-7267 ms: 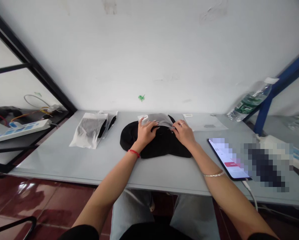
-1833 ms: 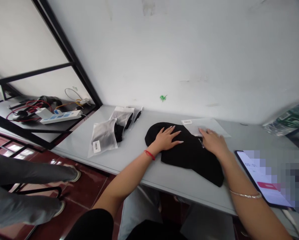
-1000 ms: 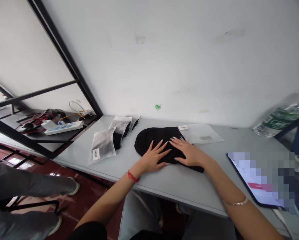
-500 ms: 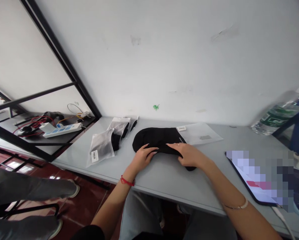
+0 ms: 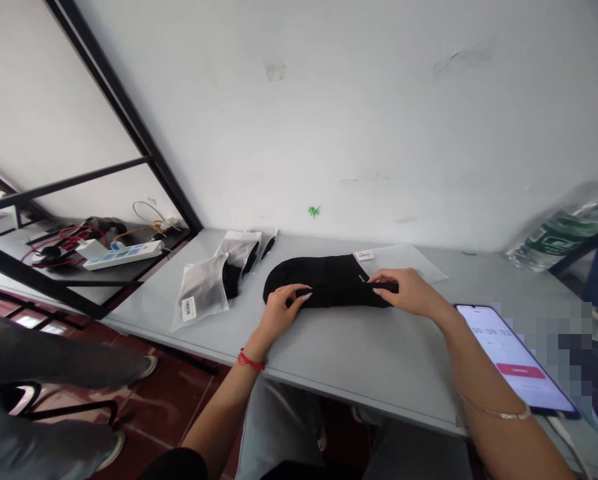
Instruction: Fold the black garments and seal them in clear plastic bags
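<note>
A black sock (image 5: 319, 272) lies lengthwise on the grey table, its rounded end to the left and small pale lettering near its right end. My left hand (image 5: 281, 310) pinches the near edge at the left between thumb and fingers. At the opposite end, my right hand (image 5: 413, 292) grips the right tip of the same near edge, slightly raised. Whether this black fabric is one sock or two together, I cannot tell. Behind my right hand a frosted plastic bag (image 5: 421, 260) with a white label lies flat, partly touching the sock's far right corner.
Several frosted bags (image 5: 206, 283) with black contents lie at the left. A phone (image 5: 521, 360) showing a timer lies at the right, with a cable. A water bottle (image 5: 553, 233) leans at the back right. A power strip (image 5: 123, 255) rests beyond the black frame. Another person's legs (image 5: 53, 360) show lower left.
My right hand has moved right to the sock's end and now pinches its near edge. That edge is straightened, where its right end drooped toward me before. My left hand shifted slightly left.
</note>
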Motion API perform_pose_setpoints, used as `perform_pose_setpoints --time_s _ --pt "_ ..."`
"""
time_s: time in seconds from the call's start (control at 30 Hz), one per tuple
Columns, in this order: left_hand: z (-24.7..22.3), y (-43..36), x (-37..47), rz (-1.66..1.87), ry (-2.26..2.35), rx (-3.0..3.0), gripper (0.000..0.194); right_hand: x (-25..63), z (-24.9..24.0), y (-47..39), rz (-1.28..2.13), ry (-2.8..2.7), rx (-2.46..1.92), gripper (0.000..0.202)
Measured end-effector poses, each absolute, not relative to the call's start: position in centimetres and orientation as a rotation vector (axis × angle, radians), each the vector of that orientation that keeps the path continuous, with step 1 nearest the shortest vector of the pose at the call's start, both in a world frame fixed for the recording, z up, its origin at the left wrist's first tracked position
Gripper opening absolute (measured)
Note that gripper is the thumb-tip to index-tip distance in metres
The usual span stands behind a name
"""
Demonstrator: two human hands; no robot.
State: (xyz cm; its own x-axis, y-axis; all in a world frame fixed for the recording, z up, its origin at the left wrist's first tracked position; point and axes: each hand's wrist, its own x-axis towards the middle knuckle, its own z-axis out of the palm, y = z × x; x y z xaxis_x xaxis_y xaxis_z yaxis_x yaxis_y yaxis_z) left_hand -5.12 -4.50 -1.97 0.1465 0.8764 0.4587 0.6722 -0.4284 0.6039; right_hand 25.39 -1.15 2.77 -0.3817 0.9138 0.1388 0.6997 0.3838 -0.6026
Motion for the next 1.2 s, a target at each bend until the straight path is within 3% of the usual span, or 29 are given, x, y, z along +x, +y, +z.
perform_pose_setpoints --time_s 0.2,0.37,0.57,0.7,0.77,1.0,1.2 --pt "-2.5 -2.6 -4.6 1.281 1.661 2.239 0.019 24.1 1.0 -0.5 0.201 -2.342 -1.672 0.026" --pt "-2.8 -1.5 -4.1 1.169 1.801 2.425 0.019 21.4 -0.2 -1.2 -0.145 -2.399 -1.460 0.041" --pt "-2.6 -1.5 -4.8 1.033 1.784 2.442 0.018 18.6 -2.6 -2.3 0.121 -2.650 -1.234 0.063" --pt "-1.7 -2.7 -8.2 0.881 1.341 2.604 0.055 18.4 -3.2 -2.3 0.270 -2.686 -1.371 0.069" --pt "-1.7 -3.4 -10.3 0.721 1.254 2.667 0.063 18.5 -3.0 -2.3 0.301 -2.664 -1.444 0.068" --pt "-2.6 -3.8 -13.8 0.797 1.322 2.738 0.021 18.7 -2.1 -2.7 0.420 -2.649 -1.489 0.068" --pt "-2.4 -3.8 -12.6 1.060 1.526 2.597 0.019 19.0 -1.5 -2.9 0.430 -2.723 -1.265 0.071"
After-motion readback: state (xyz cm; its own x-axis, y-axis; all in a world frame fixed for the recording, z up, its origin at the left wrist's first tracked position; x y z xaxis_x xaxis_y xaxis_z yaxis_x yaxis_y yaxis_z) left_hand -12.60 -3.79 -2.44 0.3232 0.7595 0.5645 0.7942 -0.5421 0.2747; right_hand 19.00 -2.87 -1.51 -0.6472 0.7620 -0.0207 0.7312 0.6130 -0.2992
